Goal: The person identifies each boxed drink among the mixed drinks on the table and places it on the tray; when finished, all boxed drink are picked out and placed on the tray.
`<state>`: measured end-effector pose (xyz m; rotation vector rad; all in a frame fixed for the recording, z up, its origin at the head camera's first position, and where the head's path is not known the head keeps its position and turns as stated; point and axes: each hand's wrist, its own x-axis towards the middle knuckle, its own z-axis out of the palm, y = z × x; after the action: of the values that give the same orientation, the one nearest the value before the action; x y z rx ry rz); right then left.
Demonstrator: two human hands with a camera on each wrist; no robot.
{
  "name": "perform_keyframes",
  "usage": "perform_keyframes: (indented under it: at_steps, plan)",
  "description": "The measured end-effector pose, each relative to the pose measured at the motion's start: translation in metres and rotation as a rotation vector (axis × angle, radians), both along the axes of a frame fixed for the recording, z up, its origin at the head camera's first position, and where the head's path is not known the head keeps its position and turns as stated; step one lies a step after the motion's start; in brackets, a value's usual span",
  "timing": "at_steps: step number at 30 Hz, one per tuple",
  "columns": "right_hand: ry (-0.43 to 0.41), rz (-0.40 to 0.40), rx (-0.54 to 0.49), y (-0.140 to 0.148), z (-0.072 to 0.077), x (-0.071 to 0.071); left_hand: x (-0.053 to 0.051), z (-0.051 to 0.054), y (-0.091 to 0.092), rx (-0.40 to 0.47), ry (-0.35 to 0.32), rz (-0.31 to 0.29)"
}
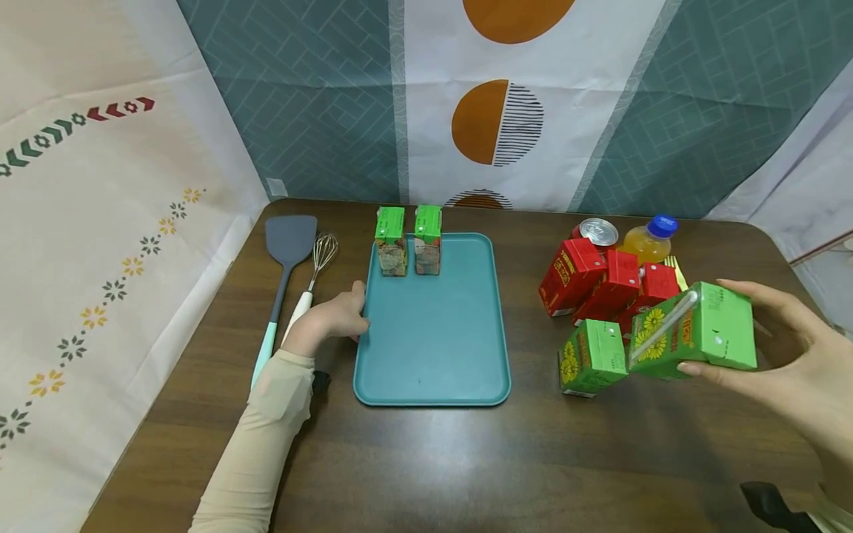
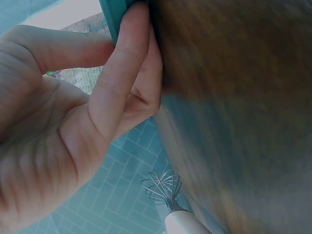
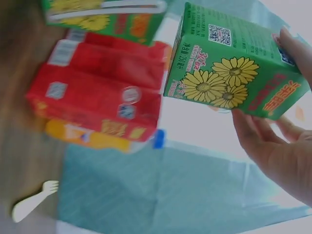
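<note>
My left hand (image 1: 336, 314) pinches the left rim of a blue-green tray (image 1: 433, 340), thumb and fingers on either side of the edge (image 2: 113, 22) in the left wrist view. At the tray's back left, two green-topped drink cartons (image 1: 391, 240) stand side by side. Off the table on the right, my right hand (image 1: 793, 355) grips a green drink carton (image 1: 723, 326) with yellow flowers and a straw on its side. Another green carton (image 1: 593, 357) stands on the table just left of the held one. Several red cartons (image 1: 573, 275) are grouped behind them.
Behind the red cartons are a red can (image 1: 597, 232) and an orange drink bottle (image 1: 649, 240) with a blue cap. A fork (image 1: 676, 272) lies partly hidden nearby. Left of the tray lie a spatula (image 1: 290, 240) and a whisk (image 1: 324, 254). Fabric hangs along the table's back edge.
</note>
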<state>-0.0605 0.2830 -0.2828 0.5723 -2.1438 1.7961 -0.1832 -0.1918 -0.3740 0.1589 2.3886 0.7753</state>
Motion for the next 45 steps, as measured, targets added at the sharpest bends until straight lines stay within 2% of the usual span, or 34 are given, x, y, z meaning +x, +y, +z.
perform_keyframes:
  at_steps: [4, 9, 15, 18, 23, 30, 38, 42, 45]
  plan:
    - [0.072, 0.037, -0.085, -0.01, 0.009, -0.002, 0.002, 0.0, -0.001, 0.01, -0.003, 0.002]
    - [0.092, 0.084, -0.191, -0.032, 0.017, -0.003, 0.002, -0.001, -0.001, 0.007, 0.011, -0.001]
    - [0.183, 0.106, -0.218, -0.071, 0.019, -0.011, 0.001, 0.0, 0.0, 0.006, 0.018, -0.009]
    - [0.189, 0.097, -0.218, -0.092, 0.019, -0.014, 0.001, 0.0, 0.0, 0.003, 0.015, -0.008]
    - [0.12, 0.026, -0.161, -0.127, 0.014, -0.024, 0.001, 0.0, -0.001, 0.002, 0.017, -0.009]
    - [-0.008, -0.114, -0.12, -0.165, -0.002, -0.057, 0.001, -0.001, -0.001, -0.01, 0.03, -0.022]
    - [-0.061, -0.121, -0.153, -0.19, -0.026, -0.1, 0.001, -0.001, -0.001, -0.014, 0.013, -0.03]
    - [-0.089, -0.113, -0.163, -0.198, -0.035, -0.114, 0.001, -0.001, -0.001, -0.012, -0.001, -0.022]
    - [-0.116, -0.118, -0.137, -0.204, -0.035, -0.12, 0.001, -0.001, -0.001, -0.009, -0.002, -0.019]
